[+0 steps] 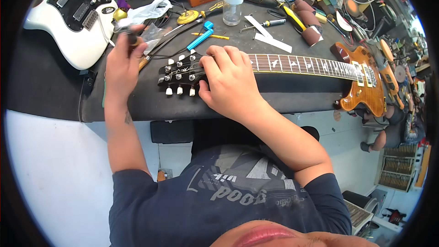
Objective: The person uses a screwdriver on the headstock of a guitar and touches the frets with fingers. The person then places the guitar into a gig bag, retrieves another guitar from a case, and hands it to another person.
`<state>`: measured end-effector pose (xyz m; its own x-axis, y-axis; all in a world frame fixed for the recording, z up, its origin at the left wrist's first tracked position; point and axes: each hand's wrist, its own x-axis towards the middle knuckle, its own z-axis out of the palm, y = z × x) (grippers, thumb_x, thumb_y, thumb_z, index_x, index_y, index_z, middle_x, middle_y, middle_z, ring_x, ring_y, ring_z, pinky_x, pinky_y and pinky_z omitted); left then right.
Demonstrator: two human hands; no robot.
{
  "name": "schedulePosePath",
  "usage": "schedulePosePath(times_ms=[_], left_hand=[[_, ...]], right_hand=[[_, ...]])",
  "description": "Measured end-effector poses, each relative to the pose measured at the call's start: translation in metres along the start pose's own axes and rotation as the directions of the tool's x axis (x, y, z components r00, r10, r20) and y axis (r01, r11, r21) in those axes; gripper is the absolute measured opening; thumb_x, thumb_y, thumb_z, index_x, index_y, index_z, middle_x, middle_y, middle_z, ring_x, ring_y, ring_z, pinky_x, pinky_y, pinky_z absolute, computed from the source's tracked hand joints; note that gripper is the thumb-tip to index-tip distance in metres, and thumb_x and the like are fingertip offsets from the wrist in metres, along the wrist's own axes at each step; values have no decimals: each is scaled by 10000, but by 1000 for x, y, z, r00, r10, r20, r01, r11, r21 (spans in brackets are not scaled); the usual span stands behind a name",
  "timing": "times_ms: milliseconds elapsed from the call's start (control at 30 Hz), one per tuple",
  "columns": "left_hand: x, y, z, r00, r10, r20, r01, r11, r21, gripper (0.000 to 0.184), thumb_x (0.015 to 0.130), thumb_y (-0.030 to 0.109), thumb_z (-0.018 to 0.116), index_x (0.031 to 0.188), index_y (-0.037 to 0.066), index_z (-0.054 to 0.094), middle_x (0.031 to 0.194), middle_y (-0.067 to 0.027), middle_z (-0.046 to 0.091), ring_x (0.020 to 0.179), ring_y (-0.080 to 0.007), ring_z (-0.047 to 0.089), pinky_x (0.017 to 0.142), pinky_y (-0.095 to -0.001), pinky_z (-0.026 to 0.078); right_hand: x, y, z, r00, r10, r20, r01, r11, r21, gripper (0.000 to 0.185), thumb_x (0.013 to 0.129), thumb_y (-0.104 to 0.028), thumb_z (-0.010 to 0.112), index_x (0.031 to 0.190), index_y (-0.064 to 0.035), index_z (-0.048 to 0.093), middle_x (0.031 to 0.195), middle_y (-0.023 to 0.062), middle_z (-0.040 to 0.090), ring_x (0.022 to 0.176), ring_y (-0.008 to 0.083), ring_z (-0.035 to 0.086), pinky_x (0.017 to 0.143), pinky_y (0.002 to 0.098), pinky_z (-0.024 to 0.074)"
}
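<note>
An electric guitar with an amber body (359, 89) lies face up along the bench edge, its neck (297, 64) running left to a black headstock (183, 75) with white tuner buttons. My right hand (231, 77) is wrapped over the neck beside the headstock, fingers on the far side and thumb on the near side. Left of the headstock, my left hand (122, 68) is raised, closed around a small dark tool (130, 39). Motion smears that tool, so its kind does not show.
A white guitar body (75, 23) with a black pickguard lies at the far left. Behind the headstock are a blue string winder (201, 36), a yellow pencil (215, 36) and a clear bottle (232, 11). Tools crowd the right side. Another person's leg (379, 141) shows lower right.
</note>
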<state>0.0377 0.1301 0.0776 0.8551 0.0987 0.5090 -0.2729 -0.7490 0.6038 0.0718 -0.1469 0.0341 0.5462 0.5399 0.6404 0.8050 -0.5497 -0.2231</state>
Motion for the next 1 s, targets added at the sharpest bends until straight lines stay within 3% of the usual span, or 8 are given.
schedulePosePath(times_ms=[133, 367, 700, 767, 800, 867, 967, 1000], left_hand=[[35, -3, 11, 915, 66, 398, -257, 856, 449, 299, 919, 5, 697, 1217, 27, 689, 1111, -229, 752, 1039, -378, 734, 877, -456, 569], [58, -7, 44, 829, -192, 526, -275, 678, 681, 188, 903, 46, 715, 1091, 27, 713, 1042, -187, 756, 1008, -388, 737, 842, -494, 573], [56, -6, 49, 929, -72, 362, -186, 756, 628, 299, 843, 91, 820, 1119, 44, 715, 1095, -146, 731, 1054, -375, 711, 877, -486, 562], [56, -2, 47, 940, -72, 334, -149, 793, 591, 316, 847, 116, 835, 1128, 40, 710, 1086, -143, 729, 1048, -369, 710, 875, -480, 559], [56, -4, 46, 950, -36, 309, -154, 809, 567, 305, 866, 127, 834, 1128, 28, 714, 1069, -141, 737, 979, -357, 712, 844, -457, 552], [55, -13, 49, 967, 17, 254, -133, 884, 448, 289, 879, 122, 826, 1127, 18, 720, 1045, -140, 743, 907, -333, 706, 806, -435, 546], [53, -16, 51, 973, 28, 228, -101, 943, 317, 247, 909, 110, 806, 1113, -7, 730, 974, -135, 745, 774, -254, 669, 738, -385, 533], [52, -19, 50, 972, 27, 233, -93, 956, 279, 240, 912, 109, 804, 1106, -10, 731, 960, -133, 742, 766, -241, 663, 734, -380, 532]], right_hand=[[-3, -2, -5, 1000, 21, 2, -21, 1000, 9, 447, 742, -162, 813, 1154, -55, 677, 1230, 122, 612, 1201, 335, 580, 1016, 489, 469], [-6, 3, -18, 999, 11, 48, -13, 998, 61, 454, 754, -166, 825, 1169, -53, 681, 1251, 139, 614, 1213, 343, 575, 1032, 493, 451], [-1, 50, -64, 989, -12, 148, -11, 989, 148, 343, 843, -154, 811, 1145, -45, 689, 1196, 135, 679, 1173, 353, 643, 1045, 475, 493], [5, 95, -76, 986, 119, 119, -133, 985, 110, 220, 888, -133, 783, 1071, -32, 714, 1049, 132, 718, 1119, 320, 676, 967, 442, 545], [17, 108, -97, 912, 331, 243, -372, 916, 150, 181, 913, -128, 773, 1041, -9, 726, 1018, 124, 734, 1040, 279, 704, 918, 407, 555], [30, 147, -110, 804, 534, 262, -533, 842, -80, 142, 926, -124, 753, 1002, -4, 755, 971, 140, 758, 952, 279, 724, 875, 403, 564], [27, 196, -102, 832, 440, 339, -334, 884, -327, 178, 910, -169, 768, 990, -10, 781, 970, 185, 768, 949, 340, 744, 895, 448, 571], [31, 199, -95, 738, 522, 427, -362, 841, -402, 190, 908, -188, 779, 993, -18, 791, 980, 188, 778, 968, 347, 751, 905, 450, 573]])
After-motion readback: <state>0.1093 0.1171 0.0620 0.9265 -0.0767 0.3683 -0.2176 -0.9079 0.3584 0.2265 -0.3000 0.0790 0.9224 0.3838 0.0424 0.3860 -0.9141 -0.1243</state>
